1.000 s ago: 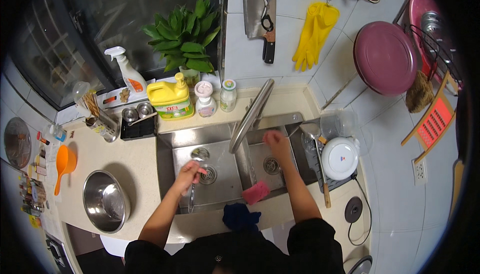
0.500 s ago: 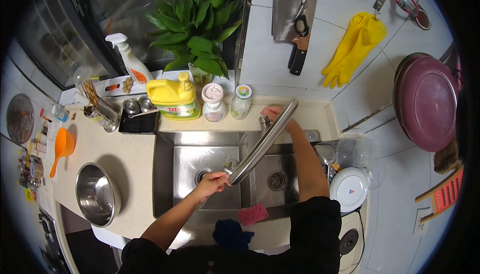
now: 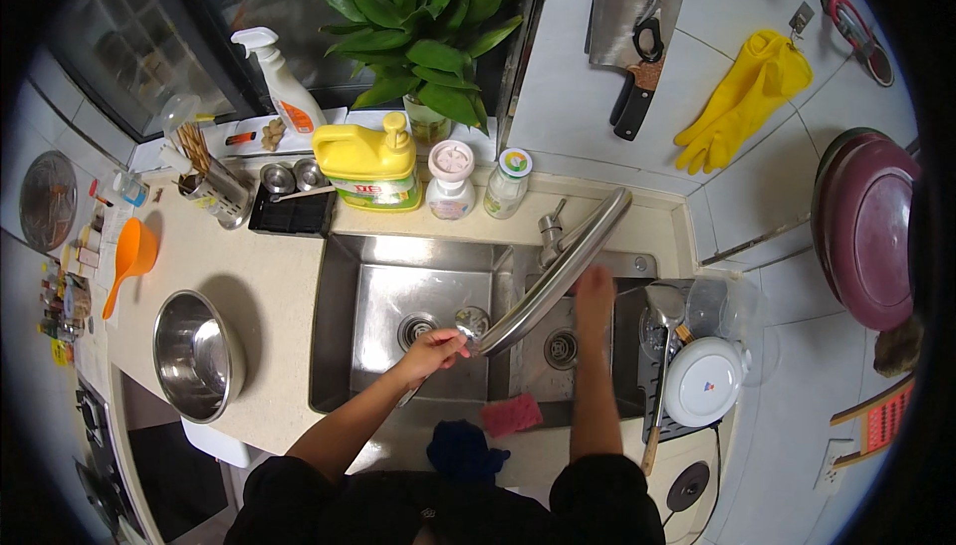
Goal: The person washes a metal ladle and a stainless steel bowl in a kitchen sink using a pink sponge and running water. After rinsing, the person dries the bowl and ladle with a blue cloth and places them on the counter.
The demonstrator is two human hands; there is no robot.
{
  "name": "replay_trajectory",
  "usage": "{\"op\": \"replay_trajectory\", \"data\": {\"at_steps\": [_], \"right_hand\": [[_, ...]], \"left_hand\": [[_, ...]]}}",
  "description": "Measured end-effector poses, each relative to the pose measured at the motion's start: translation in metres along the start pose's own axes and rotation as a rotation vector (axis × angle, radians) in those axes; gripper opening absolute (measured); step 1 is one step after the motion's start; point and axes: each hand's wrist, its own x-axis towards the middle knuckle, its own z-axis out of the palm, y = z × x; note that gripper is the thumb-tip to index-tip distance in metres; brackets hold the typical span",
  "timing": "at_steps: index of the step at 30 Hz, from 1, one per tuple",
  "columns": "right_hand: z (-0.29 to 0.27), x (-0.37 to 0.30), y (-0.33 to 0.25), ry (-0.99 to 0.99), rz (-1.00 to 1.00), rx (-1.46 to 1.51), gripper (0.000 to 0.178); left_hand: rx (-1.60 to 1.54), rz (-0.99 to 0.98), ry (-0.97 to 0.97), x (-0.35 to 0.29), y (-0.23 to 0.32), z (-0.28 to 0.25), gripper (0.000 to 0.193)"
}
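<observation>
Left hand (image 3: 433,354) holds a shiny, silvery, round-bowled spoon (image 3: 472,321).

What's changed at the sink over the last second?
The left hand has carried the metal ladle rightward, to the spout. The right hand reached the faucet handle, then drew back off it. The pink sponge and blue cloth stayed by the sink's front edge.
</observation>
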Motion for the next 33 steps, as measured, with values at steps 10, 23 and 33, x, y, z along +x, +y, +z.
{"op": "replay_trajectory", "data": {"at_steps": [10, 23, 33], "right_hand": [[0.123, -0.076, 0.047, -0.58, -0.202, -0.316, 0.028], [0.118, -0.106, 0.013, -0.537, -0.161, -0.28, 0.049], [0.128, -0.107, 0.069, -0.414, -0.146, -0.034, 0.02]], "left_hand": [[0.243, 0.406, 0.088, 0.006, -0.019, 0.007, 0.012], [0.812, 0.548, 0.517, -0.002, -0.003, 0.012, 0.007], [-0.12, -0.205, 0.236, 0.012, 0.012, -0.003, 0.023]]}}
